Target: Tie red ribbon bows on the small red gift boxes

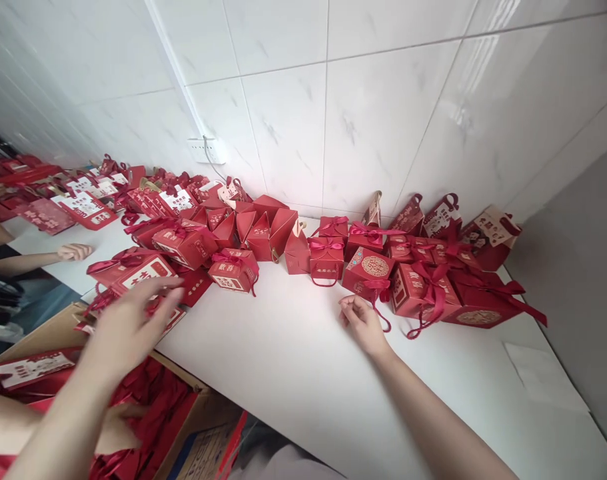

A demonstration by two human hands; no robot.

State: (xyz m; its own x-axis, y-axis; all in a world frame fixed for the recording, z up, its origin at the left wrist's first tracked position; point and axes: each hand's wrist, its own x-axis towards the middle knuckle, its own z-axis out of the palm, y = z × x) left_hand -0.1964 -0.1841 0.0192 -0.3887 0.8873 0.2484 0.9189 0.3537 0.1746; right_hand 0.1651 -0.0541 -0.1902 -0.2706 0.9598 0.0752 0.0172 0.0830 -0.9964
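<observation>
My left hand [133, 320] is over the left pile of red gift boxes, slightly blurred, its fingers stretched and thumb apart. It looks empty. Just beneath its fingers lies a red box with a white label [150, 272]; I cannot tell whether they touch. My right hand [363, 323] is at the white table [293, 353] with its fingers curled together, and nothing shows in them. Close by stands a red gift box with a round gold emblem [370, 270] and a ribbon. A smaller red box with a ribbon [234, 270] sits between the hands.
Ribboned red boxes [426, 293] line the table's right side by the tiled wall [283, 127]. Open-topped red boxes [268, 230] stand mid-back. A cardboard carton [186, 427] of red ribbons and packaging is lower left, with another person's hand [118, 427] in it. Another hand [76, 252] rests farther left.
</observation>
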